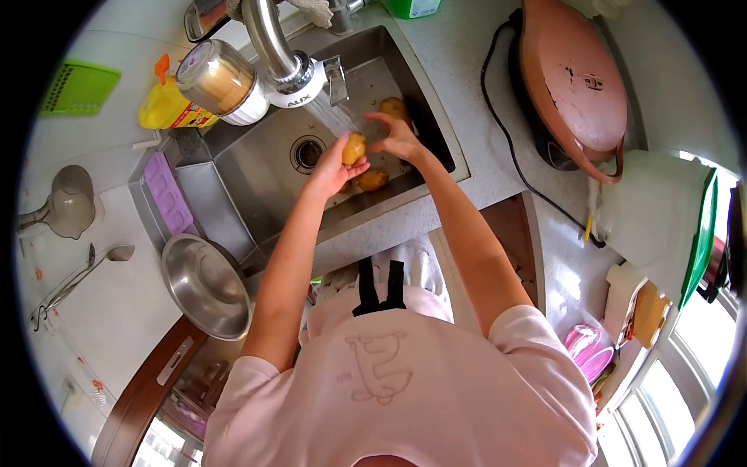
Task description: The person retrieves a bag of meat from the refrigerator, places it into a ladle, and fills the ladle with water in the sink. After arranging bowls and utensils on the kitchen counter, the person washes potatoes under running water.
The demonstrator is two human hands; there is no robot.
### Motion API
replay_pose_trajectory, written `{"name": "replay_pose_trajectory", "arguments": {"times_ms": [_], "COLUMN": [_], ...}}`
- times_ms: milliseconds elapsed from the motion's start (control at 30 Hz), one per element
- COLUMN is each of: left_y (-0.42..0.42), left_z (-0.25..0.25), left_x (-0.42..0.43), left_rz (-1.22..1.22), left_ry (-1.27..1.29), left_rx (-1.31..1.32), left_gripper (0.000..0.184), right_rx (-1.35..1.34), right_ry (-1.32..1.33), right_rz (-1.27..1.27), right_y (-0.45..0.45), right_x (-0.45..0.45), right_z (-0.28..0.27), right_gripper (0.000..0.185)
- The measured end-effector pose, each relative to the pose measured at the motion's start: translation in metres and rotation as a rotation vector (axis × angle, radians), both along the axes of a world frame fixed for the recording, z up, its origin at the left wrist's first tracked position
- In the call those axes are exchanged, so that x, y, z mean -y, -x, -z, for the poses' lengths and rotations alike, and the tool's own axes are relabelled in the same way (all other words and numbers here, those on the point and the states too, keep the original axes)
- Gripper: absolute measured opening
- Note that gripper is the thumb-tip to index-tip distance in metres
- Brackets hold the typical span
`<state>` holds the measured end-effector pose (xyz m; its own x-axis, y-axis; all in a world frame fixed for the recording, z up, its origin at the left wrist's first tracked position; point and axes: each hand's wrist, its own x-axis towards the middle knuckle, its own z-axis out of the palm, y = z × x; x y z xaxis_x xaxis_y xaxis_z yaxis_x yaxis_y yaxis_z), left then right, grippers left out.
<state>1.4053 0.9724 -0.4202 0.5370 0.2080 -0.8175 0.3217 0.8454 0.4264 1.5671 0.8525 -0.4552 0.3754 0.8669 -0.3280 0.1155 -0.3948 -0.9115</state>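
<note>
My left hand point(334, 170) is closed around a yellow-brown potato point(354, 148), holding it over the metal sink point(264, 144). My right hand point(398, 138) is just to the right, its fingers apart and curved toward that potato, with nothing in them. Water sprays from the faucet point(299, 87) down toward the hands. One potato point(372, 180) lies in the sink just below my hands, partly beside another that my left hand mostly hides. Behind my right hand, near the sink's far right side, lies one more potato point(394, 108).
A filter housing point(218, 82) adjoins the faucet. On the left are a purple tray point(167, 193), a steel bowl point(204, 286) and a yellow bottle point(171, 105). A pink electric pan point(574, 82) stands on the right counter, its black cord point(498, 109) running along it.
</note>
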Motion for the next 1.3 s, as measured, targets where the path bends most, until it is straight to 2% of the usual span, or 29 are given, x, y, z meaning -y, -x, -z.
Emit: {"name": "replay_pose_trajectory", "arguments": {"times_ms": [33,133,233,333,433,533,600,633,733,767,867,900,1100,1200,1233,1300], "left_y": [0.005,0.009,0.015,0.019,0.019,0.005,-0.008,-0.017,-0.028,-0.026,-0.017,-0.015,-0.017,-0.029,-0.032,-0.035], "left_z": [0.011,0.034,0.044,0.047,0.048,0.043,0.03,0.015,-0.018,-0.012,-0.011,-0.017,-0.05,-0.045,-0.047,-0.051], "left_x": [0.003,0.026,0.033,0.031,0.019,0.005,-0.004,-0.005,-0.016,-0.023,-0.041,-0.045,-0.041,-0.028,-0.024,-0.016], "left_rz": [0.034,0.156,0.226,0.26,0.188,-0.043,-0.227,-0.326,-0.409,-0.415,-0.467,-0.436,-0.318,-0.467,-0.492,-0.541], "left_ry": [-0.036,-0.315,-0.307,-0.325,-0.345,-0.272,-0.158,-0.192,-0.32,-0.342,-0.198,-0.146,-0.103,-0.27,-0.342,-0.485], "left_rx": [-0.012,-0.11,-0.119,-0.147,-0.113,0.031,0.194,0.185,0.151,0.131,0.291,0.329,0.393,0.358,0.331,0.273], "left_gripper": [0.04,0.041,0.04,0.036,0.032,0.028,0.027,0.027,0.03,0.031,0.038,0.031,0.026,0.026,0.026,0.028], "right_rx": [0.027,0.705,0.871,0.657,0.546,0.261,0.229,0.212,-0.215,-0.392,-0.732,-0.794,-1.266,-0.908,-0.742,-0.406], "right_ry": [0.068,0.395,0.508,0.614,0.527,0.264,0.026,-0.097,-0.158,-0.124,-0.068,-0.057,0.106,0.112,0.043,0.07], "right_rz": [0.021,0.217,0.215,0.149,0.158,0.286,0.256,0.24,0.302,0.265,0.372,0.362,0.269,0.603,0.748,0.901], "right_y": [-0.004,0.011,0.021,0.015,0.005,0.01,0.026,0.035,0.055,0.055,0.05,0.048,0.007,0.017,0.026,0.043], "right_x": [0.001,-0.007,-0.017,-0.021,-0.021,-0.028,-0.03,-0.032,-0.042,-0.043,-0.041,-0.04,-0.041,-0.049,-0.051,-0.053], "right_z": [0.007,0.028,0.06,0.058,0.036,0.008,-0.003,-0.01,-0.046,-0.06,-0.102,-0.105,-0.127,-0.133,-0.139,-0.154], "right_gripper": [0.083,0.088,0.088,0.087,0.087,0.081,0.073,0.069,0.07,0.067,0.047,0.045,0.037,0.037,0.041,0.045]}}
